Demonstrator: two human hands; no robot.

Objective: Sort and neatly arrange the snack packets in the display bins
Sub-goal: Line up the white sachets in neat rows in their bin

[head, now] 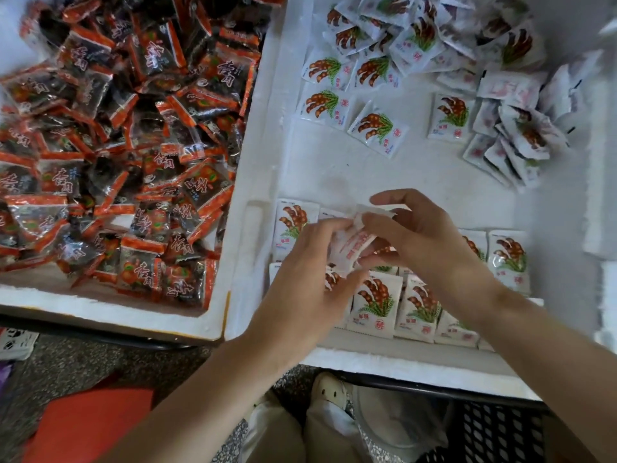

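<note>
While the held packet (354, 242) hangs just above the near end of the white foam bin (253, 162), it shows its plain back with red print, and its long axis tilts from near-left to far-right. That is crosswise to the upright packets below it. The left hand (310, 279) pinches its left edge with curled fingertips. The right hand (424, 238) curls round its right side, thumb low and index finger lifted; whether more than 1 packet is clamped there, I cannot tell. Directly beneath lie the neat rows (377, 302), 2 deep, picture side up along the near wall. The hands hide the stretch between the rows' left and right ends, so the slot is probably straight down. The packet likely needs flipping and squaring before it is set down, and the right hand looks nearer. The loose pile (417, 38) lies well apart at the far side. The red-and-black packets (117, 128) fill the neighbouring bin on the left.
</note>
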